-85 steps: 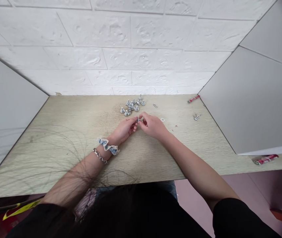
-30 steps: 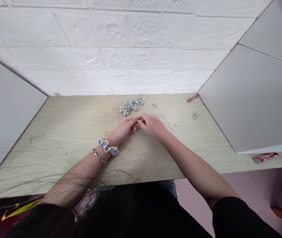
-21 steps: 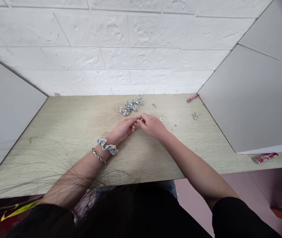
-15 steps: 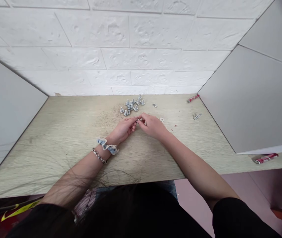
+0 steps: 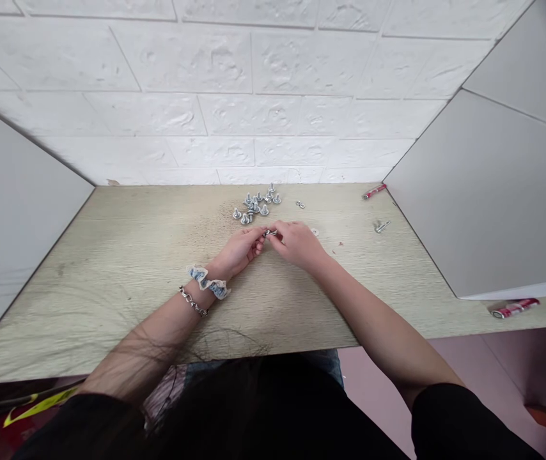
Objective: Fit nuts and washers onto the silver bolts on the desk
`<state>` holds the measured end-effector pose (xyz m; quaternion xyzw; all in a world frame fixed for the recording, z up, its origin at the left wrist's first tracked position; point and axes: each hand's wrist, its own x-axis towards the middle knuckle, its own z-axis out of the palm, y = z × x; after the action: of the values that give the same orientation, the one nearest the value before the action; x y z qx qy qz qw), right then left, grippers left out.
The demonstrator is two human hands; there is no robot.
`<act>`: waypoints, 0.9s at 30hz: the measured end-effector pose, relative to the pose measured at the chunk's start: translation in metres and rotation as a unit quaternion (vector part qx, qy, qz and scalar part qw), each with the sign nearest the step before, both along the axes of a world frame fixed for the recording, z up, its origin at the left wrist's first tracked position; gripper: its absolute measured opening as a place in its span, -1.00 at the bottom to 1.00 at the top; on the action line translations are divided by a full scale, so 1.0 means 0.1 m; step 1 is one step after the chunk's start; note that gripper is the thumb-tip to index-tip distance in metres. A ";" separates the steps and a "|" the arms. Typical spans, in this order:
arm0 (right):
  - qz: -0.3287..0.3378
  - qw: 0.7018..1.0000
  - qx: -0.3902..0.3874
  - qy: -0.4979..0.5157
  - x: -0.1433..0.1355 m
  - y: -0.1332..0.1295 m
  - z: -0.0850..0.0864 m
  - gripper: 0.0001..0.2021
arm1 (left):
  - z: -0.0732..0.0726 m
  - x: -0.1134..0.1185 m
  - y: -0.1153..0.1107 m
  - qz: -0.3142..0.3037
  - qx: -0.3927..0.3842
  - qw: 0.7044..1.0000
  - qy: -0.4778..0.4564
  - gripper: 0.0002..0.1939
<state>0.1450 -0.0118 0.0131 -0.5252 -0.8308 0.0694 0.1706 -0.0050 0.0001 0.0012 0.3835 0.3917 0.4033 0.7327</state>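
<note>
My left hand (image 5: 238,251) is closed, its thumb and fingertips pinching a small metal bolt (image 5: 268,234). From the other side, my right hand (image 5: 300,244) pinches the same bolt with thumb and forefinger. The fingers cover much of it, so I cannot tell whether a nut or washer sits on it. Just beyond the hands stands a cluster of silver bolts (image 5: 255,207) with washers, most of them on their heads with shanks upward. A flat washer (image 5: 315,232) lies beside my right hand, partly behind it. Two small nut-like rings (image 5: 300,204) lie farther back.
A loose metal bolt-like piece (image 5: 382,226) lies at the right of the wooden tabletop (image 5: 133,255). Red cylinders rest at the back right (image 5: 373,191) and the front right edge (image 5: 515,308). White brick wall behind, grey panels on both sides.
My right hand has shifted and turned slightly at the bolt, and more of the metal shows between the fingertips. Both hands keep their pinch; the things on the table stay put.
</note>
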 end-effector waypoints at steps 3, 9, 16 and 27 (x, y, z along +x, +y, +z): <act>-0.016 1.000 0.018 -0.012 0.00 0.00 0.03 -0.70 | 0.02 0.00 -0.01 0.005 -0.003 1.000 0.013 -0.78; -0.009 0.998 0.027 0.049 0.01 -0.01 0.02 -0.80 | 0.00 0.00 0.00 0.002 0.002 1.000 -0.003 -0.77; 0.024 0.999 0.019 0.020 0.01 0.01 -0.01 -0.81 | -0.02 -0.01 0.01 -0.003 0.003 1.000 0.002 -0.76; -0.004 1.000 0.013 -0.006 0.01 -0.01 0.02 -0.80 | 0.03 0.01 -0.02 -0.003 0.014 1.000 0.021 -0.77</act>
<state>0.1458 -0.0125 0.0151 -0.5266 -0.8305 0.0544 0.1731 -0.0038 -0.0024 0.0037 0.4033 0.4004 0.3983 0.7200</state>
